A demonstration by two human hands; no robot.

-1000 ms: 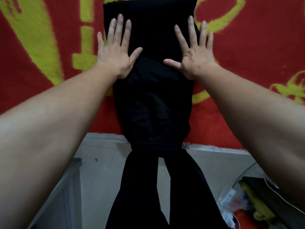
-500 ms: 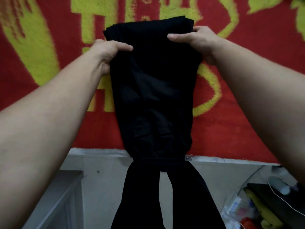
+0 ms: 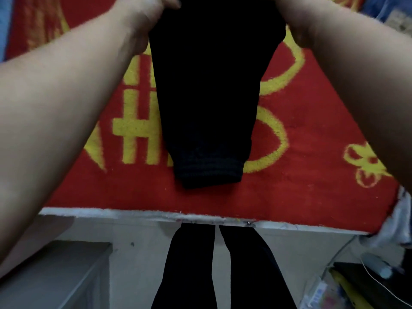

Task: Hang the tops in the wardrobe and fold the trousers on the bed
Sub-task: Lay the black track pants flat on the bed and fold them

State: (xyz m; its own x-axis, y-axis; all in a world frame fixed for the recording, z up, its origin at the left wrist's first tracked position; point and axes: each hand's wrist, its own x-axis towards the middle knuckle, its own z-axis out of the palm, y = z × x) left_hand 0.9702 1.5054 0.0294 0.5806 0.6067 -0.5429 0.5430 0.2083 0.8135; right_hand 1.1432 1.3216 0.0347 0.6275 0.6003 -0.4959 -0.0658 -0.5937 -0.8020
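The folded black trousers (image 3: 209, 90) hang lifted above the bed's red and yellow blanket (image 3: 312, 134), their ribbed end lowest. My left hand (image 3: 145, 16) grips the upper left edge of the fabric, thumb on top. My right hand (image 3: 294, 21) holds the upper right edge; its fingers are cut off by the frame's top edge. The frame is blurred by motion.
The bed's white front edge (image 3: 111, 214) runs across the lower half. Below it are my own black-clad legs (image 3: 189, 268) on a pale floor. A grey cabinet (image 3: 55, 279) stands at the lower left. Cables and clutter (image 3: 356, 286) lie at the lower right.
My hands went from pressing flat on the trousers to gripping their far end, then raised and pulled it towards me. The lower end has come up off the bed's edge.
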